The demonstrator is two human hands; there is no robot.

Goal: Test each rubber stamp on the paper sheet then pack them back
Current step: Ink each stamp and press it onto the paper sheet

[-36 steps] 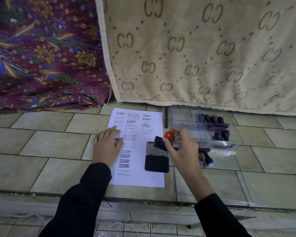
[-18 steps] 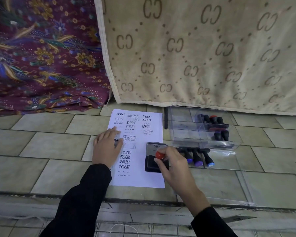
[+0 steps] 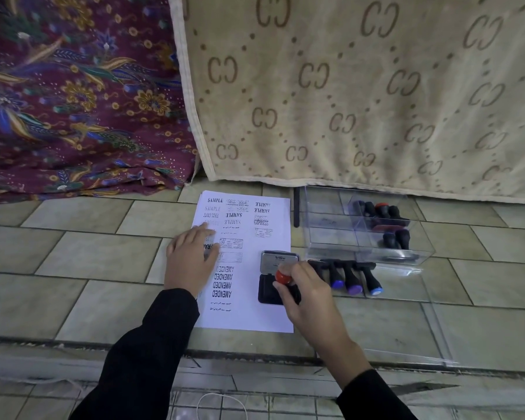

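A white paper sheet (image 3: 249, 234) covered in stamp prints lies on the tiled floor. My left hand (image 3: 191, 259) rests flat on its left edge. My right hand (image 3: 308, 295) grips a red-topped rubber stamp (image 3: 283, 277) and holds it down on the black ink pad (image 3: 269, 291), whose lid (image 3: 279, 259) stands open behind it. Three stamps with blue and purple caps (image 3: 350, 278) lie in a row just right of the pad. A clear plastic box (image 3: 367, 234) behind them holds several more stamps (image 3: 385, 219).
The box's clear lid (image 3: 406, 313) lies flat on the tiles at the right. A beige patterned blanket (image 3: 361, 86) and a purple floral cloth (image 3: 73, 92) hang at the back. A floor step edge (image 3: 255, 356) runs near me.
My right hand brought the red-topped stamp down from above the sheet's right edge onto the ink pad. My left hand stayed on the paper.
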